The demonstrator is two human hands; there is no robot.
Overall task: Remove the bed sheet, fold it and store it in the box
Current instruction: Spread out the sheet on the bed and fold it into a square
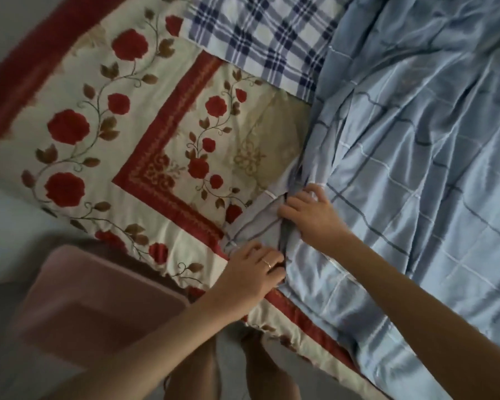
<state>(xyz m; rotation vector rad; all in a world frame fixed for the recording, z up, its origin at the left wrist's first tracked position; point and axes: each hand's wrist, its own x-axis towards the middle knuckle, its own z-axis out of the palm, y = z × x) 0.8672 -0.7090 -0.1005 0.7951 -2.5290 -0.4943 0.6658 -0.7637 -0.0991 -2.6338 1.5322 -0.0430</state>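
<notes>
A light blue checked bed sheet [410, 157] lies crumpled over the right half of the bed, its edge gathered toward the middle. My left hand [251, 272], a ring on one finger, pinches the sheet's near edge. Just above it, my right hand [312, 215] grips a bunched fold of the same sheet. A pink box [98, 307] with an open top stands on the floor at the lower left, beside the bed.
Under the sheet lies a cream quilt with red roses and red bands [127, 134]. A blue-and-white plaid pillow [266, 39] rests at the top. My bare legs [231, 370] stand on the grey floor by the bed's edge.
</notes>
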